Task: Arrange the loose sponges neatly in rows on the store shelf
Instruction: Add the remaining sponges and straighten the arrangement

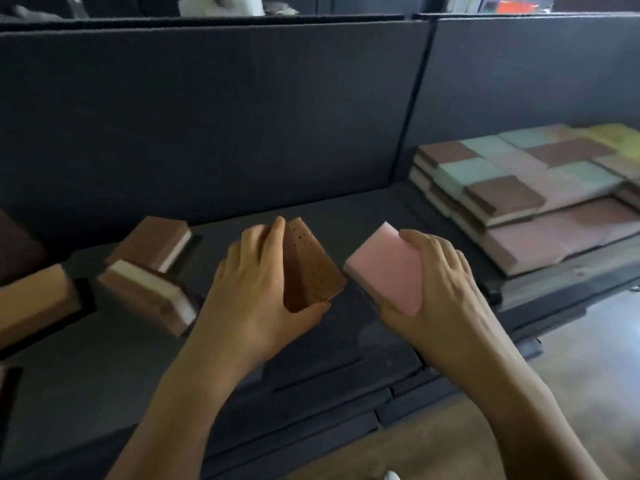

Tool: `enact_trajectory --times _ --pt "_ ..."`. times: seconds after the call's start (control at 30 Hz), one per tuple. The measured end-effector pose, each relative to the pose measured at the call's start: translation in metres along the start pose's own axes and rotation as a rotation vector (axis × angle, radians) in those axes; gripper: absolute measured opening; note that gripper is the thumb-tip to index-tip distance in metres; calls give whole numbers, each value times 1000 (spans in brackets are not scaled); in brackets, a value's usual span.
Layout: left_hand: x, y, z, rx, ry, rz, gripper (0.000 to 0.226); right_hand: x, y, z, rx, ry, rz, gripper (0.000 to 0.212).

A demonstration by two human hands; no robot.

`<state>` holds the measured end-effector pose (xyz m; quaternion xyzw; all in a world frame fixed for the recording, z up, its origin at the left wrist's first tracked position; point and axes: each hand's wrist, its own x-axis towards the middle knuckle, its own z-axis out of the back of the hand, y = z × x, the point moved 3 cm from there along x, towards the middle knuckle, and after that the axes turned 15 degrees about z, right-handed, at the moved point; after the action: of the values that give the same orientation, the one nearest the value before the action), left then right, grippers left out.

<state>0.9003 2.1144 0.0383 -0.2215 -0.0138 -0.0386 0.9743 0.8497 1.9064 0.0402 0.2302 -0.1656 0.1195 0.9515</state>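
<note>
From the head camera, the job looks partly done. On the right part of the dark shelf [346, 209] a block of sponges [519, 188] already lies flat in tidy rows, brown, mint, pink and one yellowish at the far end, stacked in layers and touching edge to edge.

In the middle, above the shelf, both hands carry a piece each. The left hand [252, 296] is closed around a brown porous sponge [311, 271], thumb under its lower edge and fingers along its far side, the sponge tilted up on edge. The right hand [440, 282] grips a pink sponge [384, 268] from its right side, also tilted; the two sponges are near each other but apart.

To the left, the loose stock is unsorted: two brown-and-white sponges [152, 268] lie askew, one partly against the other, and a tan sponge [34, 299] with a dark backing sits further left, with more dark pieces at the frame edge, blurred.

My reading: the two held sponges have yet to join the rows on the right, and the left-hand group remains to be gathered, so a good share of the work is left.
</note>
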Motion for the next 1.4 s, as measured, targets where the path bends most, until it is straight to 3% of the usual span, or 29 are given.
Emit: enact_trajectory --times 0.43,0.9,1.03,1.17,1.27,1.4 --pt "30 -156 -93 -55 190 -109 112 -39 -134 88 -55 -91 -76 83" --pt "46 -185 -143 -22 249 -6 107 -27 -194 107 -73 3 43 82" --pt "49 -193 -130 -39 235 -92 114 -23 -199 108 -60 36 48 85" --pt "57 -218 -112 -165 155 -295 110 -18 -204 110 -10 50 82 81" --pt "62 -236 -111 -189 193 -449 100 -13 -206 111 49 44 149 77" --pt "68 -246 -114 -259 237 -489 85 -17 -219 117 47 27 150 86"
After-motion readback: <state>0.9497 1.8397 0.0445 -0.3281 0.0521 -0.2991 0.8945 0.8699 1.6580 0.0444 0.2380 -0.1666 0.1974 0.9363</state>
